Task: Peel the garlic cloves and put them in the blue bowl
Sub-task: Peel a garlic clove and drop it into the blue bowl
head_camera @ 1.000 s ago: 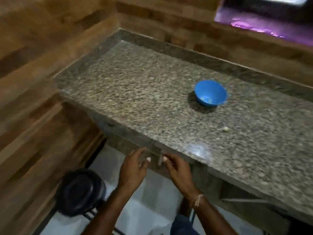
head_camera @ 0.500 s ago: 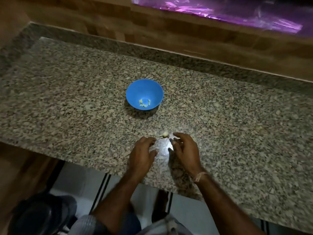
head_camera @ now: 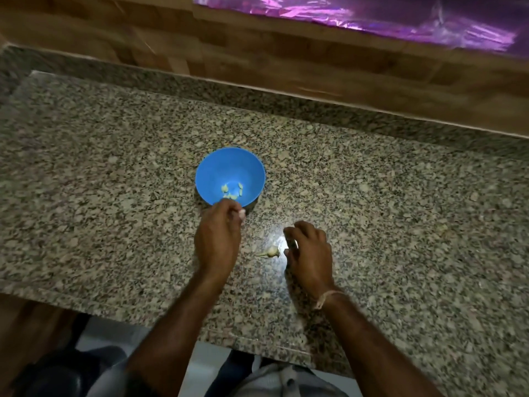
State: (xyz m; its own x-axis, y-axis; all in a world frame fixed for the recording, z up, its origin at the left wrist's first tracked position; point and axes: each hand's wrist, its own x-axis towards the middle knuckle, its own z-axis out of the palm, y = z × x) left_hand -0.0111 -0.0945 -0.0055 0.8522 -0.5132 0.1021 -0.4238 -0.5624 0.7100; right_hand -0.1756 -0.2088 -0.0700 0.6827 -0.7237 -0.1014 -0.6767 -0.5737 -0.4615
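Several peeled cloves (head_camera: 232,191), small and pale yellow, lay at the bottom of the blue bowl (head_camera: 217,167). One loose garlic clove (head_camera: 271,250) lay on the granite worktop (head_camera: 114,196) on the near side of the bowl, between the two hands. It was pale, apparently unpeeled, with a dry papery tail pointing left.

Left hand (head_camera: 219,239) was at the bowl's near rim, grip curled, thumb against forefinger. A pale spot showed at the tips; I could not tell clove from nail. Right hand (head_camera: 310,253) hovered just beside the loose clove, grip loosely curled, holding nothing.

Step judged: between drop-off and next pick-up. Next move called for pinching that clove off the worktop and splitting its skin with both hands.
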